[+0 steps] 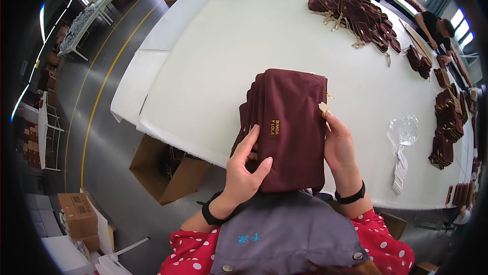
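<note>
A long white worktable [239,36] filled most of the view, its surface bending toward the rim of the picture. Over its near edge, the person held a stack of maroon fabric pouches [287,127] upright against their grey apron [284,234], between both hands. The pouches were flat and rectangular, of a dark wine-coloured cloth, fanned slightly so that several layered edges showed along the left side. The front pouch carried a small gold printed mark near its middle, and a pale paper tag [323,108] stuck out at its upper right edge.

The left hand [244,170] clasped the lower left side of the stack, fingers spread over the fanned edges and the thumb pressed on the front face. The right hand [340,148] gripped the right edge, fingers curled behind the stack and the thumb reaching up to touch the tag. Each wrist wore a black band, and red sleeves with white dots showed below.

Farther back on the table lay a spread heap of similar maroon pouches [351,13], with more stacks [447,122] along the right side. A crumpled clear plastic bag [404,130] lay near the right hand. An open cardboard box [170,170] stood on the floor under the table's edge.
</note>
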`<state>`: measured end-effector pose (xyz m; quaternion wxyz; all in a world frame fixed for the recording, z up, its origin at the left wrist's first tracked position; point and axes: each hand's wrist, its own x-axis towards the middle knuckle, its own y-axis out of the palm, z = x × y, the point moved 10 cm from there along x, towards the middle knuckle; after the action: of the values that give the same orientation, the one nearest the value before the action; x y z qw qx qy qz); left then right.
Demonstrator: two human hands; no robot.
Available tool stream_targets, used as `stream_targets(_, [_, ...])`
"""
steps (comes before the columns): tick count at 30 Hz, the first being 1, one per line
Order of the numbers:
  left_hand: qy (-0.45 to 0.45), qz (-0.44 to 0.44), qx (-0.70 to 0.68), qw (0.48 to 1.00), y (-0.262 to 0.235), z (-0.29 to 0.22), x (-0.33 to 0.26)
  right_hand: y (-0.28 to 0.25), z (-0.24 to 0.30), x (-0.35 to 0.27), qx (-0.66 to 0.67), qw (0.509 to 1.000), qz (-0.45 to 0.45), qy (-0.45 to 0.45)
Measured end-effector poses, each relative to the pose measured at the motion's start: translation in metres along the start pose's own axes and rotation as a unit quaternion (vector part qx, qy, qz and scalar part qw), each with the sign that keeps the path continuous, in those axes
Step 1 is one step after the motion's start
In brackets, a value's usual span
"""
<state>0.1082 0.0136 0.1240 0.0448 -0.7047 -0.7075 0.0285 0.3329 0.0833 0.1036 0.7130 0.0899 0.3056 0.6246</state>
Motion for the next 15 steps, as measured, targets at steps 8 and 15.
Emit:
stream_targets(8, [0.005, -0.032, 0.179, 0.983, -0.019, -0.002, -0.007, -0.001, -0.023, -0.004, 0.007, 1.000, 0.001, 0.019])
stream_targets(15, [-0.119, -0.006, -0.103, 0.987, -0.031, 0.042, 0.020, 0.028, -0.026, -0.019, -0.060, 0.996, 0.055, -0.032])
